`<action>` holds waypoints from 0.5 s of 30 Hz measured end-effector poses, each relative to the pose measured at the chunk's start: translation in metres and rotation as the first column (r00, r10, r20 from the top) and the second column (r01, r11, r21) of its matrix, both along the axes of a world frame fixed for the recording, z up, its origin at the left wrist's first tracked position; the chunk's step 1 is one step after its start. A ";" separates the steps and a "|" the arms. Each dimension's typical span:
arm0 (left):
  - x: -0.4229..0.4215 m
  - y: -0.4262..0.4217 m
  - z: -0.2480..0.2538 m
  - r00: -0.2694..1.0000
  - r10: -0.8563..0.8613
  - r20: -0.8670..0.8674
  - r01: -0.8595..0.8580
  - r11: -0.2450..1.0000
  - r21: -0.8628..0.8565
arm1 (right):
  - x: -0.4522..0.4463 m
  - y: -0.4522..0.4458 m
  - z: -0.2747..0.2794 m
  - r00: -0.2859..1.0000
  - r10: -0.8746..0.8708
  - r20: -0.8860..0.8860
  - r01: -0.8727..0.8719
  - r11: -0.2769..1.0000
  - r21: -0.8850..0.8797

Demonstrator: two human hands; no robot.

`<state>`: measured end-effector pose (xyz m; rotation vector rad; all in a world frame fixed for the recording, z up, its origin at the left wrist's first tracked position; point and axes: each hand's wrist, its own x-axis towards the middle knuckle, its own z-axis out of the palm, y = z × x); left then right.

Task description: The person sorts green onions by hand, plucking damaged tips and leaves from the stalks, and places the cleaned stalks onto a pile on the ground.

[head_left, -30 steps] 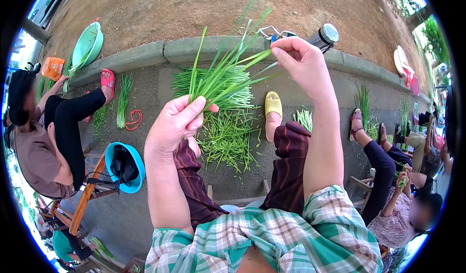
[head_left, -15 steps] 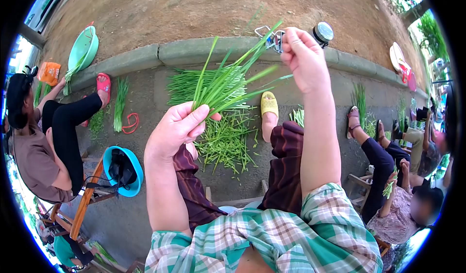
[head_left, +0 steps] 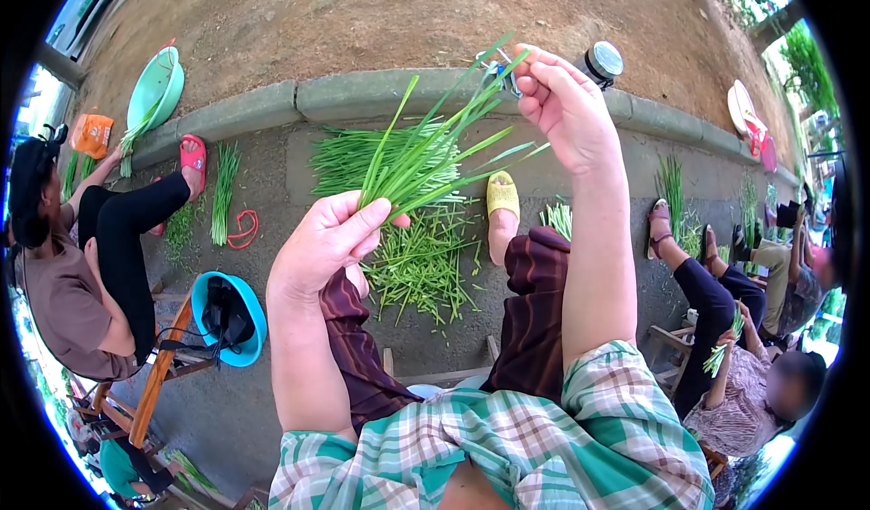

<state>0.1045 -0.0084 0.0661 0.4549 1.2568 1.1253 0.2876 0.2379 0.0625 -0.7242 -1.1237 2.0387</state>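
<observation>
My left hand (head_left: 331,243) is closed around the lower end of a bunch of green chives (head_left: 430,161), whose long leaves fan up and to the right. Up by the leaf tips, my right hand (head_left: 566,102) is in a pinch, with thumb and forefinger at the end of one long leaf. Beneath the bunch, a pile of whole chives (head_left: 340,161) lies on the pavement. Closer to my feet is a heap of short, loose chive pieces (head_left: 417,279).
A concrete kerb (head_left: 362,96) runs across, with a dark-lidded jar (head_left: 603,60) on it. At left sit a person (head_left: 77,302), a green basin (head_left: 156,89) and a blue basin (head_left: 245,342). Another person (head_left: 734,401) at right holds chives. A yellow slipper (head_left: 503,195) is on my foot.
My right hand has shifted slightly down, its fingers now turned more to the left at the leaf tips. My left hand keeps its hold on the bunch, nearly still.
</observation>
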 end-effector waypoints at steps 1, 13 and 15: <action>0.000 0.000 0.001 1.000 0.007 0.000 -0.007 1.000 -0.014 | 0.000 -0.001 0.002 1.000 0.004 0.015 -0.005 1.000 0.012; -0.007 -0.001 -0.005 0.999 0.019 -0.045 -0.020 0.999 -0.029 | -0.003 -0.010 0.004 0.871 -0.254 0.421 -0.016 0.841 0.540; -0.005 0.000 -0.003 0.999 0.025 -0.037 -0.026 0.999 -0.039 | -0.004 -0.011 0.005 0.833 -0.316 0.454 -0.033 0.791 0.611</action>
